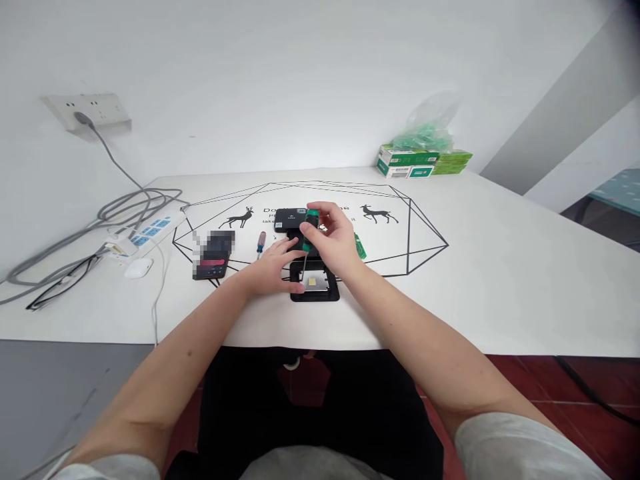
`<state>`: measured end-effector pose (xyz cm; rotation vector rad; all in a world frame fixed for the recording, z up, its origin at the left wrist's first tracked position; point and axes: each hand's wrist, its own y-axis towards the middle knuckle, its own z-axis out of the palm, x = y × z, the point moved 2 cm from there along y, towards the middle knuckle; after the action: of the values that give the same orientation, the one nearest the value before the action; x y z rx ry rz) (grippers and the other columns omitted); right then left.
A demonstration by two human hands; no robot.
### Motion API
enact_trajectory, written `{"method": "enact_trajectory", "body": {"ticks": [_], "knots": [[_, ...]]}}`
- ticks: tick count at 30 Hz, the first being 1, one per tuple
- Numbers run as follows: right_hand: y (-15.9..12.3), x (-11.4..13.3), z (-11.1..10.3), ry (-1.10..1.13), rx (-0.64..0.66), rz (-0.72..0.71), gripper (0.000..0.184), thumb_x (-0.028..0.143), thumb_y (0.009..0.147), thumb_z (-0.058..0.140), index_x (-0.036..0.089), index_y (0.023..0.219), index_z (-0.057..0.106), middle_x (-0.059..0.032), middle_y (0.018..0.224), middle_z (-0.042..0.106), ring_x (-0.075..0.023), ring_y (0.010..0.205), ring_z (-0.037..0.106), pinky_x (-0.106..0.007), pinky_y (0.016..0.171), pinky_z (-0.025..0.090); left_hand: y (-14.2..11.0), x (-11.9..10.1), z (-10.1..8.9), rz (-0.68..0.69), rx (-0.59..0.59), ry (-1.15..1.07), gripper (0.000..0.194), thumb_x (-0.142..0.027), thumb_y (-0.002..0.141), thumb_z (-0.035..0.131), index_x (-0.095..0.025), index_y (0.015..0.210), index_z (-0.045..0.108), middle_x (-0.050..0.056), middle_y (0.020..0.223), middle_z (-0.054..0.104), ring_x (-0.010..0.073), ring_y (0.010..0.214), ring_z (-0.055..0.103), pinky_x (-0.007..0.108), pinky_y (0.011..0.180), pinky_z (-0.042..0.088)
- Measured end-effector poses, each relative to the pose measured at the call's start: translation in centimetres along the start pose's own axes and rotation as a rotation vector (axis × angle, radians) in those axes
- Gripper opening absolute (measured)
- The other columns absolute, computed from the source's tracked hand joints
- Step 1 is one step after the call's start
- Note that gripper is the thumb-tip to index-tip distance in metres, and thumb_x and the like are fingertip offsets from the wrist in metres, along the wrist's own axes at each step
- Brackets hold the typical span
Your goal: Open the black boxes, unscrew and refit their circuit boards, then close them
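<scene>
White table, 2 bare hands and 2 screwdrivers

The white table [500, 280] is the biggest thing. It has 2 black deer [377, 213] printed on it, 1 on the left and 1 on the right. At the back sit green and white boxes [407, 160] with 1 clear and green bag [425, 127] on top. On the left is 1 white power strip [153, 230] with blue parts, and grey wires lie beside it.

In the middle front lies 1 black case [315, 298] with 1 silver plate [323, 283] in it. The left hand [273, 268] is next to it. Its fingers are spread, and its thumb is on the case's left edge. The right hand [334, 233] has its thumb and fingers closed around the handle of 1 green and black screwdriver [311, 227]. That screwdriver is over the case. Its long line runs from the handle at the far end to the tip at the near end. The tip points down, toward the person and a bit left.

Then come 1 dark phone [215, 257] to the left, 1 small black box [287, 219] behind the case, 1 green board [360, 247] to the right and 1 small red and blue screwdriver [261, 242] near the left hand.
</scene>
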<state>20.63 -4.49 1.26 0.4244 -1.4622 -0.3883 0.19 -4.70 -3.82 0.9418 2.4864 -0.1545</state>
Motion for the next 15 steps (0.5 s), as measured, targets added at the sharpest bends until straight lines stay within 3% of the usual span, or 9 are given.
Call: {"method": "enact_trajectory", "body": {"ticks": [8, 15], "knots": [[-0.99, 0.62, 1.2, -0.047, 0.14, -0.061, 0.03, 0.037, 0.085, 0.08, 0.032, 0.114, 0.074, -0.0054, 0.108, 0.065, -0.0222, 0.095, 0.06, -0.032, 0.057, 0.053, 0.47, 0.22, -0.09, 0.075, -0.005, -0.054, 0.103, -0.079, 0.073, 0.093, -0.039, 0.162, 0.061, 0.011, 0.18, 0.035, 0.0505, 0.168, 0.022, 0.073, 0.135, 0.026], [-1.05, 0.44, 1.08, -0.067, 0.189, -0.134, 0.03, 0.035, 0.087, 0.077, 0.03, 0.116, 0.072, -0.0056, 0.113, 0.065, -0.0213, 0.095, 0.062, -0.031, 0.059, 0.055, 0.53, 0.46, -0.09, 0.115, -0.015, -0.091, 0.091, -0.082, 0.074, 0.091, -0.036, 0.15, 0.073, 0.011, 0.181, 0.034, 0.0531, 0.164, 0.028, 0.075, 0.133, 0.03]]}}
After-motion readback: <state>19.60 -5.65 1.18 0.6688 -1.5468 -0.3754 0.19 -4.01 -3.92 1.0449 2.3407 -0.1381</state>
